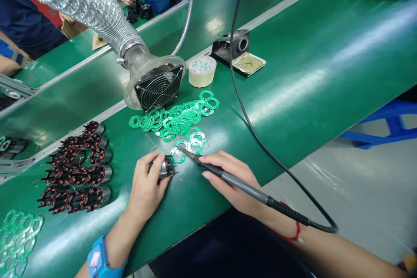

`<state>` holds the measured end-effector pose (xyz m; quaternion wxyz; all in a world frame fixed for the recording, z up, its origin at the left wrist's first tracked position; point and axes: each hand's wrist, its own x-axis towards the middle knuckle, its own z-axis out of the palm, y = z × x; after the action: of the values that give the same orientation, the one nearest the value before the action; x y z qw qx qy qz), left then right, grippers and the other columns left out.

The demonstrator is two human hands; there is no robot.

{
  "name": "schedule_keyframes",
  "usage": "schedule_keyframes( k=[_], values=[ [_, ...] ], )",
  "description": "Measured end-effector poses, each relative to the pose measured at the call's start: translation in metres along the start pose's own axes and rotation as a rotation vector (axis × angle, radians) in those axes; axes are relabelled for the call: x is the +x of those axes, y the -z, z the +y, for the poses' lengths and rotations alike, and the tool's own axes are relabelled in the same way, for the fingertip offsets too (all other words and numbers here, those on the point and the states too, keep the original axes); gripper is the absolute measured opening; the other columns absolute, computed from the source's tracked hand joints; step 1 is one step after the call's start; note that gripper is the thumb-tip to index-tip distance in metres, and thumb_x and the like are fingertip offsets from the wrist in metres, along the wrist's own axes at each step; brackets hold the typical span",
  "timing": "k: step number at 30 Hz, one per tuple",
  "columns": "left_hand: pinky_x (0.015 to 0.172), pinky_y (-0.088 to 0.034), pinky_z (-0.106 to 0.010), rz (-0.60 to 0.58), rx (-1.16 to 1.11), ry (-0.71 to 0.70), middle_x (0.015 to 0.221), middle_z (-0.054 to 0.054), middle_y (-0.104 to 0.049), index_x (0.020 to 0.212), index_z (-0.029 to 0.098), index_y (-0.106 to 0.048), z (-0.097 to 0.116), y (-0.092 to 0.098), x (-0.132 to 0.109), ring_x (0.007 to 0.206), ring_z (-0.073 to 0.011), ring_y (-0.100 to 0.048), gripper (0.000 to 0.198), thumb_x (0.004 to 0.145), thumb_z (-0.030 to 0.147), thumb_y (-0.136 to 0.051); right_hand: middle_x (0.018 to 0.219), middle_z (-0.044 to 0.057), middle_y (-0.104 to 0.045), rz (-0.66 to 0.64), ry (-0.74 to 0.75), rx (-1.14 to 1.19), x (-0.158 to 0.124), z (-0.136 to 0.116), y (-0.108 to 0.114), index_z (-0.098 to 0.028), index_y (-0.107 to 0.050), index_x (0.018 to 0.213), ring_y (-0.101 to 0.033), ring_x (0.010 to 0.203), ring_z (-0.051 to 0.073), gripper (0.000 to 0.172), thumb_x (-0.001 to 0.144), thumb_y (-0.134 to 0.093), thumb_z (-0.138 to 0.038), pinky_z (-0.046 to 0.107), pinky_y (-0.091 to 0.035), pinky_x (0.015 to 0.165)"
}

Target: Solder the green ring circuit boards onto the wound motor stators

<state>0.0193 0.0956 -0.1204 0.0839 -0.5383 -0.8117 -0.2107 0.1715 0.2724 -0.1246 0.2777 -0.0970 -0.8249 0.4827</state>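
My left hand point(147, 184) is closed around a motor stator point(163, 167), a metal cylinder with dark pins and thin wires, lying on its side just above the green bench. In my right hand point(233, 178) is a soldering iron point(239, 182), gripped like a pen, its tip pointing left. The tip hovers over loose ring-shaped green circuit boards point(196, 140), right of the stator; whether it touches one I cannot tell. Behind them lies a heap of similar ring boards point(182, 121).
A fume extractor point(159, 87) hangs over the heap. Rows of stators point(78, 173) stand at left, with a board panel point(19, 239) at lower left. Behind are a tape roll point(202, 72) and an iron stand point(239, 47). The iron's cable point(241, 104) crosses the view. Co-workers sit opposite.
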Motion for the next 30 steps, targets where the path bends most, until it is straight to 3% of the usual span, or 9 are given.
schedule_keyframes(
  k=[5, 7, 11, 14, 19, 23, 26, 30],
  values=[
    [0.088, -0.049, -0.042, -0.001, 0.03, -0.036, 0.117, -0.013, -0.05, 0.134, 0.024, -0.036, 0.0, 0.0, 0.0, 0.107, -0.0265, -0.051, 0.057, 0.084, 0.015, -0.059, 0.101, 0.004, -0.071, -0.072, 0.1, -0.098, 0.006, -0.001, 0.0, -0.022, -0.056, 0.119, -0.068, 0.086, 0.015, 0.029, 0.091, -0.051, -0.02, 0.028, -0.055, 0.079],
    [0.089, -0.048, -0.041, 0.001, 0.008, -0.018, 0.116, -0.013, -0.051, 0.132, 0.023, -0.038, 0.0, 0.001, 0.0, 0.106, -0.0263, -0.051, 0.054, 0.084, 0.018, -0.061, 0.096, 0.002, -0.072, -0.086, 0.064, -0.092, 0.007, 0.001, -0.002, -0.021, -0.053, 0.123, -0.069, 0.082, 0.014, 0.03, 0.093, -0.046, -0.021, 0.026, -0.055, 0.076],
    [0.084, -0.049, -0.038, -0.019, -0.121, 0.152, 0.107, -0.01, -0.055, 0.119, 0.02, -0.045, 0.005, 0.008, 0.003, 0.099, -0.0241, -0.055, 0.045, 0.081, 0.031, -0.065, 0.088, 0.0, -0.071, -0.122, -0.095, -0.145, 0.009, 0.003, -0.008, -0.025, -0.05, 0.124, -0.069, 0.076, 0.013, 0.032, 0.094, -0.04, -0.021, 0.025, -0.054, 0.069],
    [0.079, -0.049, -0.035, -0.061, -0.246, 0.301, 0.099, -0.007, -0.056, 0.11, 0.019, -0.047, 0.012, 0.015, 0.002, 0.091, -0.0219, -0.058, 0.041, 0.079, 0.038, -0.066, 0.088, 0.002, -0.069, -0.13, -0.1, -0.155, 0.012, -0.004, -0.016, -0.023, -0.052, 0.12, -0.067, 0.077, 0.016, 0.03, 0.09, -0.048, -0.021, 0.028, -0.053, 0.07],
    [0.08, -0.048, -0.033, -0.144, -0.482, 0.421, 0.101, -0.006, -0.058, 0.112, 0.02, -0.046, 0.017, 0.02, -0.005, 0.092, -0.0209, -0.059, 0.044, 0.079, 0.041, -0.065, 0.085, 0.0, -0.065, -0.006, -0.16, 0.103, 0.018, -0.021, -0.033, -0.023, -0.05, 0.117, -0.066, 0.076, 0.013, 0.031, 0.086, -0.053, -0.021, 0.026, -0.053, 0.072],
    [0.088, -0.045, -0.036, -0.212, -0.619, 0.397, 0.113, -0.008, -0.057, 0.122, 0.022, -0.043, 0.013, 0.018, -0.006, 0.102, -0.0219, -0.056, 0.048, 0.082, 0.04, -0.063, 0.088, 0.001, -0.062, 0.107, -0.23, 0.452, 0.021, -0.025, -0.043, -0.024, -0.046, 0.12, -0.066, 0.086, 0.014, 0.03, 0.09, -0.049, -0.025, 0.028, -0.053, 0.079],
    [0.095, -0.037, -0.042, -0.225, -0.479, 0.298, 0.118, -0.008, -0.057, 0.12, 0.023, -0.049, 0.01, 0.016, -0.001, 0.111, -0.0256, -0.051, 0.045, 0.081, 0.039, -0.065, 0.084, 0.0, -0.059, -0.023, -0.251, 0.619, 0.025, -0.023, -0.044, -0.025, -0.04, 0.125, -0.063, 0.078, 0.013, 0.034, 0.092, -0.049, -0.028, 0.028, -0.053, 0.074],
    [0.096, -0.032, -0.046, -0.239, -0.334, 0.233, 0.116, -0.009, -0.06, 0.118, 0.021, -0.051, 0.011, 0.014, 0.002, 0.113, -0.0277, -0.048, 0.04, 0.082, 0.035, -0.063, 0.085, 0.0, -0.055, -0.217, -0.141, 0.472, 0.031, -0.024, -0.042, -0.025, -0.039, 0.128, -0.057, 0.075, 0.011, 0.037, 0.092, -0.047, -0.027, 0.028, -0.052, 0.073]
  ],
)
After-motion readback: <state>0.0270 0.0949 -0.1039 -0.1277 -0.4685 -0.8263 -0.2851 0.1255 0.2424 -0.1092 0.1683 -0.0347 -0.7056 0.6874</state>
